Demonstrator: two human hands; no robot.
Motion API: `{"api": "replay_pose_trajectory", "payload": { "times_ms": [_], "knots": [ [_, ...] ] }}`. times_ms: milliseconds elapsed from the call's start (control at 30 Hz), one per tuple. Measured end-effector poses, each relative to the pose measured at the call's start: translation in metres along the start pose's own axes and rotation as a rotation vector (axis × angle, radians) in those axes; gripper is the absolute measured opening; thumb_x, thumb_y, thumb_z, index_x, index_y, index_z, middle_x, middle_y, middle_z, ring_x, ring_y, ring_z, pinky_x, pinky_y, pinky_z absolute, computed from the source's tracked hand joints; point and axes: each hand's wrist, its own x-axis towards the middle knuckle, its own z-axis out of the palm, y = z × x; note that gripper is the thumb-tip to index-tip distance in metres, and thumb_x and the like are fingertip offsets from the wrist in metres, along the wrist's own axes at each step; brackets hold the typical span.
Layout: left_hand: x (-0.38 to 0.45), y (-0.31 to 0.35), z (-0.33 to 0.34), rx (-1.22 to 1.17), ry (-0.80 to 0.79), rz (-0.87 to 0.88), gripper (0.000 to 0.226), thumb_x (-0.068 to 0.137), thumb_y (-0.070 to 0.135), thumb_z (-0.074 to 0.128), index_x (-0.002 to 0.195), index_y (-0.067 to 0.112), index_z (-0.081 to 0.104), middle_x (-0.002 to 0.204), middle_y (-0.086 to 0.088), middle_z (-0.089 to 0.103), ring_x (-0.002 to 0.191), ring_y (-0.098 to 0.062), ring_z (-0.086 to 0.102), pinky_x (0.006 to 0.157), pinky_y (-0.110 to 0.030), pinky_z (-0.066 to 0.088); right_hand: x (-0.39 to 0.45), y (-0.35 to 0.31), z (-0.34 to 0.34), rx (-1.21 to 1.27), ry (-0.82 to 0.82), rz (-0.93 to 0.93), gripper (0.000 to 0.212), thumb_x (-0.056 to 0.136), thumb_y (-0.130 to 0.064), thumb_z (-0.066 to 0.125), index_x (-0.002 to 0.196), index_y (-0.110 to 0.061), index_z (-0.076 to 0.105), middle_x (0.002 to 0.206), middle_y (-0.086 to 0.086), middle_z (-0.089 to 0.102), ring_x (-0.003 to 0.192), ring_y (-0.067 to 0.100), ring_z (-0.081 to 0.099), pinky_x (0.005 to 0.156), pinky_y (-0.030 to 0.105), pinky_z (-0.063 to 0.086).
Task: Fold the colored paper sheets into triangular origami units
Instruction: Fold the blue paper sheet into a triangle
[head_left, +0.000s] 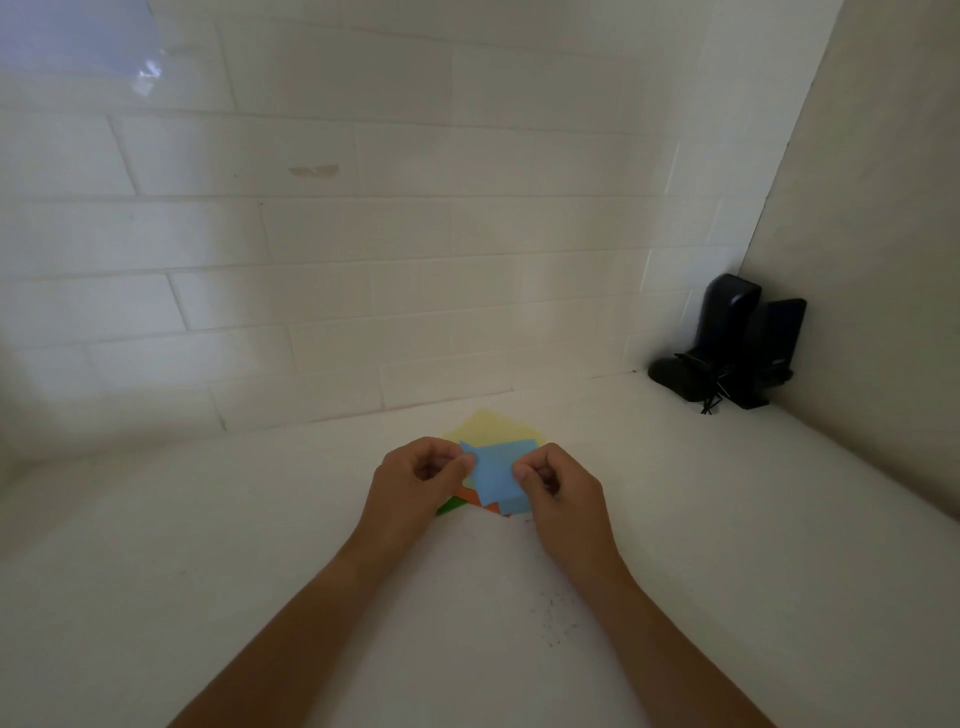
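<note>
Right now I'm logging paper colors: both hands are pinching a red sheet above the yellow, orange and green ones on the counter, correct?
Not quite: the sheet pinched between the left hand and right hand is blue, not red, as the head view shows. The yellow, orange and green sheets do lie beneath it.

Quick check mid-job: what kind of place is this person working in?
Probably a plain indoor corner set up for craft work: a white brick-pattern wall, a white tabletop, a black stand-like device in the corner, and coloured paper sheets.
</note>
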Motion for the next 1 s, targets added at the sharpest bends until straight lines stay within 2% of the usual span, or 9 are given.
{"api": "replay_pose_trajectory", "payload": {
  "times_ms": [100, 200, 333, 467, 700, 833, 1000],
  "knots": [
    [-0.003, 0.001, 0.002, 0.004, -0.029, -0.007, 0.009, 0.095, 0.014, 0.073, 0.090, 0.008, 0.076, 0.079, -0.006, 0.078, 0.074, -0.015, 0.077, 0.064, -0.019, 0.052, 0.000, -0.001, 0.000, -0.002, -0.012, 0.003, 0.016, 0.095, -0.008, 0.066, 0.080, -0.011, 0.063, 0.074, -0.003, 0.062, 0.066, 0.001, 0.053, 0.060, 0.013, 0.041],
    [-0.002, 0.004, 0.001, -0.004, -0.033, -0.009, 0.010, 0.094, 0.011, 0.072, 0.088, 0.006, 0.076, 0.074, -0.003, 0.076, 0.068, -0.010, 0.072, 0.067, -0.022, 0.055, -0.002, -0.004, 0.002, -0.010, -0.043, -0.047, 0.016, 0.095, -0.007, 0.064, 0.082, -0.016, 0.066, 0.078, -0.006, 0.066, 0.073, 0.004, 0.061, 0.064, 0.017, 0.049],
    [-0.003, 0.003, 0.001, 0.039, -0.127, 0.008, 0.011, 0.091, 0.010, 0.075, 0.080, 0.013, 0.077, 0.066, 0.007, 0.068, 0.059, -0.003, 0.056, 0.062, -0.019, 0.044, -0.003, -0.009, 0.002, 0.032, -0.068, -0.101, 0.013, 0.094, -0.008, 0.068, 0.086, -0.019, 0.068, 0.083, -0.007, 0.069, 0.080, 0.013, 0.066, 0.074, 0.023, 0.054],
    [-0.007, 0.002, 0.005, 0.112, -0.215, 0.068, 0.014, 0.093, 0.019, 0.076, 0.079, 0.016, 0.079, 0.059, 0.014, 0.060, 0.055, 0.001, 0.046, 0.056, -0.014, 0.037, -0.004, -0.012, 0.001, 0.039, -0.114, -0.158, 0.012, 0.092, -0.007, 0.071, 0.088, -0.018, 0.071, 0.085, -0.009, 0.070, 0.082, 0.015, 0.066, 0.076, 0.027, 0.055],
    [-0.006, 0.001, 0.003, 0.137, -0.202, 0.077, 0.014, 0.093, 0.017, 0.075, 0.079, 0.021, 0.078, 0.072, 0.007, 0.072, 0.065, 0.000, 0.060, 0.063, -0.016, 0.045, -0.003, -0.010, 0.000, -0.009, -0.125, -0.184, 0.014, 0.096, -0.007, 0.067, 0.086, -0.018, 0.067, 0.083, -0.013, 0.067, 0.082, 0.009, 0.065, 0.075, 0.016, 0.048],
    [-0.005, -0.001, 0.003, 0.198, -0.178, 0.128, 0.013, 0.092, 0.020, 0.075, 0.080, 0.023, 0.077, 0.076, 0.003, 0.073, 0.067, -0.001, 0.058, 0.063, -0.017, 0.044, -0.003, -0.009, 0.000, -0.003, -0.125, -0.148, 0.012, 0.096, -0.009, 0.068, 0.088, -0.017, 0.067, 0.083, -0.015, 0.068, 0.080, 0.005, 0.065, 0.073, 0.014, 0.047],
    [-0.005, -0.001, 0.006, 0.278, -0.168, 0.124, 0.013, 0.092, 0.020, 0.074, 0.080, 0.026, 0.077, 0.077, 0.011, 0.074, 0.066, 0.003, 0.060, 0.064, -0.012, 0.045, -0.002, -0.006, 0.000, -0.029, -0.066, -0.140, 0.016, 0.096, -0.007, 0.067, 0.086, -0.019, 0.064, 0.082, -0.012, 0.066, 0.079, 0.008, 0.063, 0.071, 0.013, 0.046]
  ]
}}
